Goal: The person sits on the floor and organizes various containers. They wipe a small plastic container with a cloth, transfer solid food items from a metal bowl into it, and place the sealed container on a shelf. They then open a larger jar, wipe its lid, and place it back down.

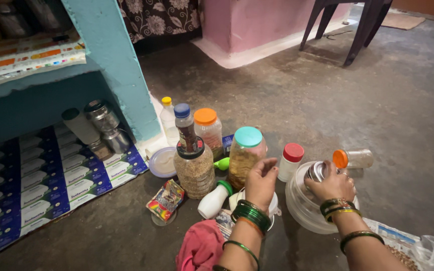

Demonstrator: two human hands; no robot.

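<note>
Left hand (260,181), fingers curled loosely, brushes the teal-lidded plastic jar (245,156); right hand (333,184) grips a small steel cup (317,171) over the clear plastic tub (305,208) — crowded bottles could topple.

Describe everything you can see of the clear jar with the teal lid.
The clear, rounded plastic-looking jar with a teal screw lid stands upright on the grey floor, closed, filled most of the way with yellowish-brown grain or seed. The left hand reaches to its right side, fingertips at or just short of it. A small green-capped thing lies by its left.
</note>
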